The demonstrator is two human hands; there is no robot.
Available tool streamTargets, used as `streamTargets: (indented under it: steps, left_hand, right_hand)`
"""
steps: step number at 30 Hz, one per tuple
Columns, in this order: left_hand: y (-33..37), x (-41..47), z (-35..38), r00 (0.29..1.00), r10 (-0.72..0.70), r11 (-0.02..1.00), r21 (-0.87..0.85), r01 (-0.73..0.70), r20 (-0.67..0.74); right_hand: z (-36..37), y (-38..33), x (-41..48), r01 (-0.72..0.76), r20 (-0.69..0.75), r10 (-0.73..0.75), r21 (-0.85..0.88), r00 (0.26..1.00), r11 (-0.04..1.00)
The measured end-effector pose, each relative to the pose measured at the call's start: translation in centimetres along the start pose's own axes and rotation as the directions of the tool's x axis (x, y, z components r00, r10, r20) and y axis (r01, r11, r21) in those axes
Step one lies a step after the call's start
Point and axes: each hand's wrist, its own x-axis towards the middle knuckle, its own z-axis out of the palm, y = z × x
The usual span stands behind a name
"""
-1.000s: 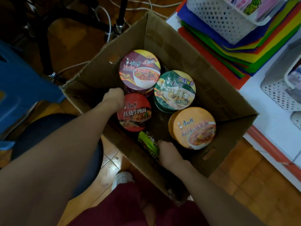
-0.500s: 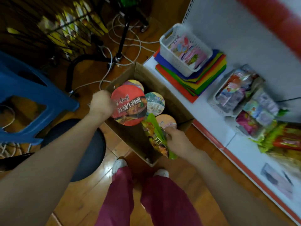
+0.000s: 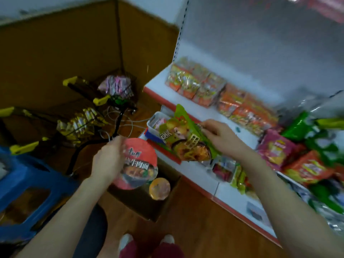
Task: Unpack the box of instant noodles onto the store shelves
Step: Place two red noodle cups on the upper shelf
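My left hand [image 3: 108, 161] grips a red-lidded noodle bowl [image 3: 138, 162] by its left rim, lifted above the cardboard box [image 3: 158, 207]. My right hand [image 3: 219, 135] pinches the right edge of a green noodle packet [image 3: 186, 138], holding it up in front of the white shelves [image 3: 206, 112]. One orange-lidded bowl [image 3: 159, 188] shows in the box, just below the red bowl. The rest of the box's inside is hidden behind the red bowl and my left hand.
Orange noodle multipacks [image 3: 208, 88] line the upper shelf. Pink, red and green snack bags [image 3: 290, 153] crowd the shelf at right. A white basket [image 3: 155, 121] sits behind the green packet. A blue stool [image 3: 28, 190] and a wire rack [image 3: 80, 123] stand at left.
Both hands have risen from the box toward the shelves, carrying the red bowl and the green packet. The view has swung up to the upper shelves.
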Motion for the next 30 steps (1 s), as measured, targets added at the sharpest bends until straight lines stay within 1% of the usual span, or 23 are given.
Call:
streamTargets:
  steps: [3, 6, 8, 11, 14, 16, 19, 23, 27, 30]
  left_hand:
    - [3.0, 0.3, -3.8, 0.997, 0.070, 0.997, 0.022, -0.070, -0.012]
    - [6.2, 1.3, -7.3, 0.989, 0.145, 0.988, 0.052, -0.144, -0.019]
    - [8.4, 1.8, -9.5, 0.979, 0.197, 0.979, 0.064, -0.193, -0.052]
    - [11.2, 2.4, -12.1, 0.959, 0.255, 0.966, 0.086, -0.246, -0.123]
    - [13.4, 2.9, -14.3, 0.930, 0.318, 0.948, 0.049, -0.314, -0.184]
    - [14.9, 3.0, -15.3, 0.922, 0.337, 0.941, 0.050, -0.334, -0.193]
    - [16.9, 3.1, -16.3, 0.911, 0.357, 0.933, 0.046, -0.356, -0.204]
    - [19.5, 3.7, -16.8, 0.898, 0.369, 0.927, 0.022, -0.375, -0.241]
    - [22.2, 4.5, -16.8, 0.893, 0.365, 0.925, -0.009, -0.380, -0.264]
    - [24.9, 5.3, -16.1, 0.895, 0.343, 0.932, -0.019, -0.363, -0.285]
  right_hand:
    - [-6.2, -3.4, -0.4, 0.037, -0.191, -0.036, 0.000, 0.981, 0.999]
    - [-11.0, -6.9, -1.6, -0.001, -0.362, 0.020, 0.053, 0.932, 0.999]
    - [-13.5, -8.4, -2.4, -0.006, -0.441, 0.036, 0.070, 0.897, 0.998]
    - [-16.5, -10.4, -4.2, 0.010, -0.521, 0.097, 0.200, 0.848, 0.980]
    - [-19.2, -11.5, -5.6, 0.101, -0.561, 0.106, 0.325, 0.821, 0.940]
    - [-20.8, -11.7, -6.1, 0.163, -0.581, 0.125, 0.418, 0.804, 0.894]
    - [-22.8, -11.5, -6.3, 0.227, -0.615, 0.158, 0.500, 0.773, 0.836]
    - [-25.4, -10.4, -5.7, 0.378, -0.676, 0.185, 0.593, 0.713, 0.711]
    - [-29.6, -8.3, -4.5, 0.516, -0.714, 0.294, 0.676, 0.635, 0.526]
    - [-34.0, -5.9, -3.3, 0.536, -0.705, 0.322, 0.698, 0.632, 0.476]
